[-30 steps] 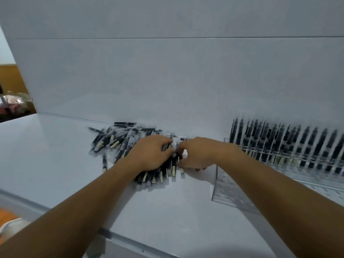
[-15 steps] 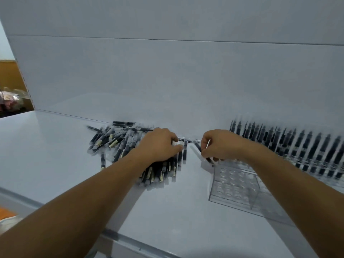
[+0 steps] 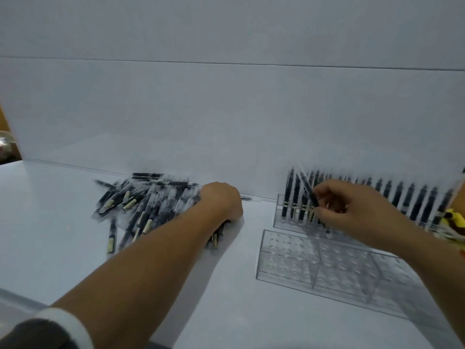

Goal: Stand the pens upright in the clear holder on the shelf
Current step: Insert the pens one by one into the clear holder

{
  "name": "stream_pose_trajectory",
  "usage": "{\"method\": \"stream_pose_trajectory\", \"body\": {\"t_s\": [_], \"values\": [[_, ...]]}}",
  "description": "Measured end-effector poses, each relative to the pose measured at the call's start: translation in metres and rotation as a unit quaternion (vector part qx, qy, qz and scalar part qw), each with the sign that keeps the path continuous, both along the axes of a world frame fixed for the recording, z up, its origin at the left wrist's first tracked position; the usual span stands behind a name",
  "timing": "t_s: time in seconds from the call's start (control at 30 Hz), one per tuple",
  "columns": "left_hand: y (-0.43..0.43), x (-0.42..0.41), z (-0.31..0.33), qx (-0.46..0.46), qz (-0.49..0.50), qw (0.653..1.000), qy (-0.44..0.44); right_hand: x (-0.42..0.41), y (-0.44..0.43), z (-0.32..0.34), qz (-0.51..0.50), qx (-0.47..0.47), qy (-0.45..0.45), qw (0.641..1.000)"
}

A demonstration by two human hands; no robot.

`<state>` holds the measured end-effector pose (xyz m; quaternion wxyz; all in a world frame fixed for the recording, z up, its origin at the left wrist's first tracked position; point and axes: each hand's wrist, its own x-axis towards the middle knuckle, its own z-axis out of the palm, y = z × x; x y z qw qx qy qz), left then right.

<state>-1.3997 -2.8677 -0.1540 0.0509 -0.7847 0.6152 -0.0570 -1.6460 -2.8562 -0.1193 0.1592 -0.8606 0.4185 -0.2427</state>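
- A dark sleeve with a white cuff (image 3: 59,326) sits at the bottom left corner, and the bare left forearm runs up from it across the smooth, pale grey shelf (image 3: 50,243).
- The pile of pens (image 3: 141,205) lies loose and crisscrossed near the shelf's back wall. They are slim dark barrels in clear plastic wrappers, several with pale cream labels near one end.
- The left hand (image 3: 221,200) rests knuckles-up on the right end of that pile. Its fingers bend down out of sight, so I cannot tell whether it grips anything (a few pen ends stick out from under the wrist).
- One stray pen (image 3: 246,198) lies flat just right of that hand, against the foot of the wall.
- The front clear holder (image 3: 289,255) is a low, transparent, rectangular block with a grid of round holes and clear dividers. The holes in view hold nothing.
- Behind it stands a rear clear holder (image 3: 278,220), also see-through, by the wall.
- The right hand (image 3: 352,210) pinches a single pen (image 3: 308,188) between thumb and fingertips. The pen is tilted, its upper end leaning left, and it is over the rear holder's left end.
- Standing pens (image 3: 419,199) fill the rear holder in an upright row, blurred, with dark tapered tops.
- A yellow object (image 3: 453,219) pokes in at the right edge, too blurred to identify.
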Motion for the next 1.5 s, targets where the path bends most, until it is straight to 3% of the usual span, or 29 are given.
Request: {"method": "stream_pose_trajectory", "body": {"t_s": [0.2, 0.4, 0.47, 0.53, 0.63, 0.7, 0.93, 1.03, 1.17, 1.5], "values": [[-0.006, -0.002, -0.002, -0.009, -0.001, 0.999, 0.032, -0.019, 0.002, -0.013, -0.014, -0.018, 0.014, 1.0], [0.002, 0.012, -0.001, -0.104, 0.015, 0.977, 0.186, -0.019, 0.001, -0.017, -0.01, -0.013, 0.027, 1.0], [0.006, 0.01, -0.004, -0.157, -0.012, 0.933, 0.324, -0.02, 0.002, -0.018, -0.012, -0.014, 0.023, 1.0], [0.011, 0.002, -0.004, -0.22, -0.045, 0.851, 0.474, -0.021, 0.002, -0.018, -0.012, -0.015, 0.013, 1.0], [0.016, -0.013, 0.003, -0.272, -0.086, 0.761, 0.583, -0.022, 0.002, -0.017, -0.018, -0.013, -0.017, 1.0], [0.018, -0.023, 0.011, -0.289, -0.11, 0.733, 0.606, -0.023, 0.001, -0.015, -0.025, -0.01, -0.049, 0.998], [0.017, -0.079, 0.039, -0.275, -0.204, 0.692, 0.636, -0.053, -0.014, 0.01, -0.083, -0.001, -0.186, 0.979], [0.015, -0.11, 0.036, -0.253, -0.245, 0.698, 0.624, -0.068, -0.022, 0.018, -0.115, -0.025, -0.211, 0.97], [0.007, -0.134, 0.022, -0.222, -0.295, 0.738, 0.565, -0.082, -0.033, 0.017, -0.145, -0.033, -0.201, 0.968], [0.001, -0.135, 0.003, -0.186, -0.321, 0.777, 0.508, -0.084, -0.054, 0.011, -0.149, -0.028, -0.113, 0.982]]}}
